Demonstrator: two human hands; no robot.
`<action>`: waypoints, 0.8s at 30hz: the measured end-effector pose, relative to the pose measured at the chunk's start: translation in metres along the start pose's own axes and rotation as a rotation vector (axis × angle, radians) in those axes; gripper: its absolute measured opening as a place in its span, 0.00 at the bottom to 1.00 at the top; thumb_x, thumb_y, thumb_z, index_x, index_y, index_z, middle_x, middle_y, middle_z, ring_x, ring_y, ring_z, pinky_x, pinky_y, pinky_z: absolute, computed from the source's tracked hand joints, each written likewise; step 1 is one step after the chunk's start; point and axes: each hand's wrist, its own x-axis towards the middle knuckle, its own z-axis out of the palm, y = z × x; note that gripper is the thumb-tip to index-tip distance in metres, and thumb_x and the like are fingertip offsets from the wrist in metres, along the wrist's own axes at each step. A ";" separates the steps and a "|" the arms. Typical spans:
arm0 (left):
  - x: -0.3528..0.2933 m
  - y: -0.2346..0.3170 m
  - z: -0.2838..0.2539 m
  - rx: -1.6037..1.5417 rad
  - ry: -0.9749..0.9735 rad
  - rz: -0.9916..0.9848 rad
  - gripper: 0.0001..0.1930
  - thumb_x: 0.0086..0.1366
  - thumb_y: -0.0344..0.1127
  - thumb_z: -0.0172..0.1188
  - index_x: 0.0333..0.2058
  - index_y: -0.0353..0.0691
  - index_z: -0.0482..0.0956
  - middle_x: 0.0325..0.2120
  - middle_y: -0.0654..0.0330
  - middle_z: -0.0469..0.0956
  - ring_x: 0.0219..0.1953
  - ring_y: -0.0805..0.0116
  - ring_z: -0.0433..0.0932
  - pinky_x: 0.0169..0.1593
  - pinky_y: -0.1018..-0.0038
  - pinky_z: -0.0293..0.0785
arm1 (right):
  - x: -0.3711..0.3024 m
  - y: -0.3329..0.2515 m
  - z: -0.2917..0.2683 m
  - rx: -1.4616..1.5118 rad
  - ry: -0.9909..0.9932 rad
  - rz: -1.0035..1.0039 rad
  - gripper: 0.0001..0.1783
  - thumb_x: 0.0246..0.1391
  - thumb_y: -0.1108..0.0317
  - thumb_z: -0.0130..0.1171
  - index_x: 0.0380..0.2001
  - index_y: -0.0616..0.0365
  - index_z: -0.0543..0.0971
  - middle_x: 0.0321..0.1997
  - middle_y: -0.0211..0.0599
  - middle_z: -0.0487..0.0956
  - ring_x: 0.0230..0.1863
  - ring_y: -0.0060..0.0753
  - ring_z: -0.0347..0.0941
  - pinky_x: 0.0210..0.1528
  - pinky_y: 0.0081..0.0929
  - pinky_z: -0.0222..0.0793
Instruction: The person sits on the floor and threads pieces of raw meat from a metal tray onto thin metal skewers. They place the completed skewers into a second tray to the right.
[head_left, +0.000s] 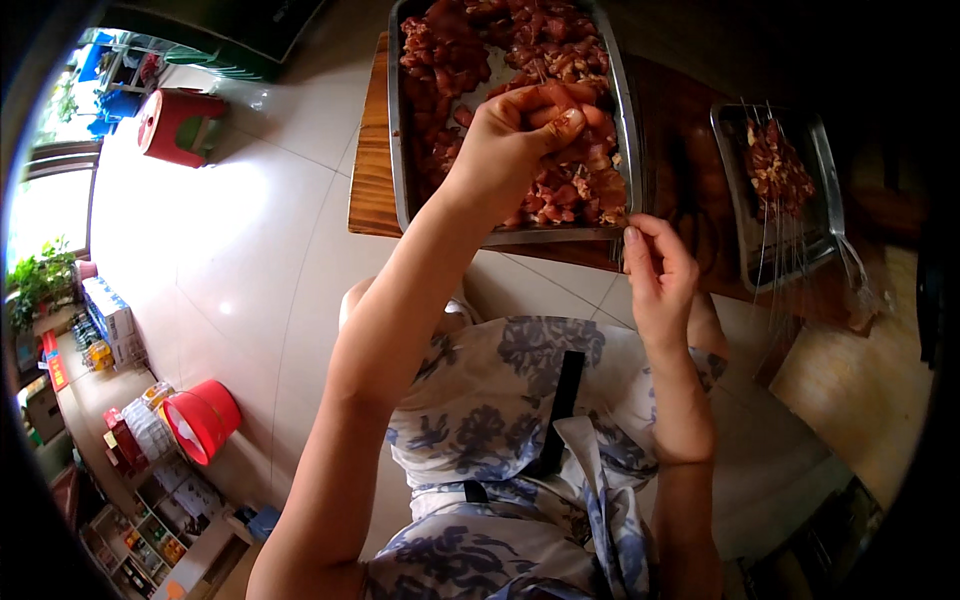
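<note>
A large metal tray (632, 120) holds many pieces of raw red meat (445, 60). Above its middle, my left hand (515, 130) is closed in a pinch, with what looks like a piece of meat between thumb and fingers; its fingertips are wet and reddish. By the tray's near right corner, my right hand (660, 270) has thumb and forefinger pressed together. Whatever thin thing they may hold is too small to make out. To the right, a smaller metal tray (835, 190) carries skewered meat (778, 175), its thin skewers (785, 245) pointing toward me.
Both trays rest on a brown wooden table (370, 150). Clear plastic (857, 270) hangs at the smaller tray's corner. On the tiled floor to the left stand a red stool (178, 125) and a red bucket (205, 420). Shelves with boxes and bottles (150, 540) line the lower left.
</note>
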 end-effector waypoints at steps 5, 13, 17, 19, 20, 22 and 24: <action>-0.007 -0.006 0.017 -0.051 0.021 -0.077 0.05 0.63 0.26 0.56 0.37 0.31 0.75 0.37 0.57 0.80 0.38 0.74 0.79 0.42 0.77 0.79 | 0.001 0.001 -0.002 0.184 -0.025 0.117 0.06 0.60 0.72 0.52 0.36 0.63 0.75 0.20 0.21 0.68 0.21 0.11 0.60 0.22 0.12 0.54; -0.011 -0.021 0.026 -0.068 0.010 -0.128 0.10 0.63 0.24 0.56 0.42 0.28 0.73 0.39 0.54 0.79 0.38 0.70 0.80 0.42 0.74 0.80 | 0.009 -0.006 -0.001 0.348 -0.030 0.234 0.05 0.60 0.70 0.51 0.33 0.60 0.72 0.19 0.20 0.67 0.19 0.09 0.57 0.21 0.11 0.51; -0.004 -0.013 0.019 -0.081 0.077 -0.156 0.09 0.64 0.27 0.55 0.42 0.31 0.74 0.38 0.55 0.79 0.38 0.69 0.79 0.42 0.72 0.81 | 0.007 -0.002 -0.002 0.328 -0.049 0.226 0.05 0.60 0.70 0.52 0.33 0.60 0.73 0.19 0.20 0.67 0.19 0.09 0.57 0.21 0.10 0.51; -0.002 -0.012 0.016 -0.055 0.125 -0.124 0.08 0.65 0.28 0.55 0.41 0.32 0.74 0.37 0.56 0.79 0.39 0.68 0.79 0.43 0.70 0.81 | 0.006 -0.001 -0.001 0.319 -0.056 0.227 0.05 0.60 0.70 0.52 0.33 0.60 0.73 0.19 0.20 0.67 0.19 0.09 0.57 0.21 0.10 0.51; -0.001 -0.013 0.013 -0.056 0.123 -0.088 0.08 0.65 0.28 0.55 0.41 0.33 0.74 0.37 0.56 0.79 0.39 0.67 0.79 0.43 0.70 0.81 | 0.006 -0.001 -0.001 0.324 -0.068 0.228 0.05 0.60 0.70 0.52 0.33 0.60 0.73 0.19 0.20 0.67 0.19 0.09 0.57 0.21 0.11 0.51; 0.002 -0.013 0.010 -0.041 0.151 -0.058 0.08 0.64 0.28 0.55 0.41 0.32 0.74 0.37 0.56 0.78 0.39 0.66 0.79 0.45 0.67 0.80 | 0.005 -0.001 -0.002 0.331 -0.090 0.231 0.05 0.60 0.70 0.52 0.33 0.60 0.73 0.19 0.21 0.67 0.20 0.09 0.58 0.21 0.11 0.52; 0.002 -0.008 0.004 -0.083 0.153 0.018 0.07 0.64 0.27 0.55 0.40 0.32 0.74 0.37 0.55 0.78 0.40 0.64 0.78 0.46 0.66 0.80 | 0.004 0.001 0.000 0.312 -0.109 0.231 0.05 0.60 0.70 0.52 0.33 0.61 0.73 0.19 0.21 0.67 0.20 0.09 0.58 0.22 0.11 0.53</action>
